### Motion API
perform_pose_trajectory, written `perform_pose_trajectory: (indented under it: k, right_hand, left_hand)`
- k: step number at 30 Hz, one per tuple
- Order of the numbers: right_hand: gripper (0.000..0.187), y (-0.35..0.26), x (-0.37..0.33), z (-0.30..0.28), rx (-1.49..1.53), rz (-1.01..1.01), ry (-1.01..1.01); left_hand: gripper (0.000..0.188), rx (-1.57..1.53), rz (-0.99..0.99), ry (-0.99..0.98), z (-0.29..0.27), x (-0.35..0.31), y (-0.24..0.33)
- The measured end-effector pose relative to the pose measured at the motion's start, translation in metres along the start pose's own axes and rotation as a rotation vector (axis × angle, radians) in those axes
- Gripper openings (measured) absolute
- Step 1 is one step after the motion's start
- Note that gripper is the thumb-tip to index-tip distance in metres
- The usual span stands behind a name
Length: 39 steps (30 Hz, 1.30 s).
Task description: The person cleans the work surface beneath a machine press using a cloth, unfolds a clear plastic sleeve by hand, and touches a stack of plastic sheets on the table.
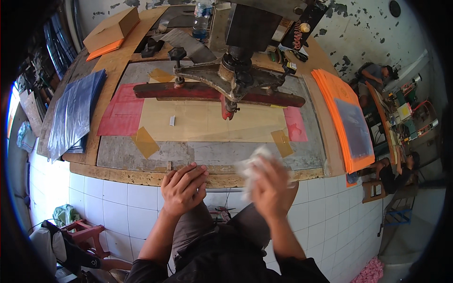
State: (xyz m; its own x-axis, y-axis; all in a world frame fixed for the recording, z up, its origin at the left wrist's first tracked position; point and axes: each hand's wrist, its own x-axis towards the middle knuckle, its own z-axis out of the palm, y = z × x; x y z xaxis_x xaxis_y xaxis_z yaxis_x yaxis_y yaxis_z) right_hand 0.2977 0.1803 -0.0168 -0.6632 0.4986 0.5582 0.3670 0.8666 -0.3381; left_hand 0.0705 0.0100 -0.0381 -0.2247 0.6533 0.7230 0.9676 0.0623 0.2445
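A black shirt covers the torso, its cloth matte and dark. At the shirt's left side a loose black sleeve ends near the elbow; at its right side a matching sleeve does the same. Beyond the shirt's front, dark grey-brown trousers cover both thighs. Past the shirt's sleeves, the left hand and right hand are bare.

The view looks from the person's head, down and forward past the lap to the worktop. The left hand and right hand sit near, at lower middle; the wall stands farther off along the top. The fisheye reach is wide, bending the tiled floor toward a dark round rim.
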Motion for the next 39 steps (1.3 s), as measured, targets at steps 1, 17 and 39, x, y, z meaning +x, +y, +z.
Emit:
perform_pose_trajectory:
  k: [1,17,39]
  right_hand:
    - [0.051,-0.027,-0.008,0.010,0.014,-0.031,-0.090]
    - [0.035,0.040,-0.040,-0.010,-0.182,0.103,0.176]
    - [0.049,-0.009,0.009,-0.001,0.018,0.038,-0.091]
  left_hand:
    - [0.026,0.000,-0.004,-0.003,-0.001,-0.001,0.000]
    - [0.025,0.020,0.006,0.039,0.002,-0.004,0.000]
    - [0.025,0.010,-0.004,0.030,0.004,-0.003,-0.001]
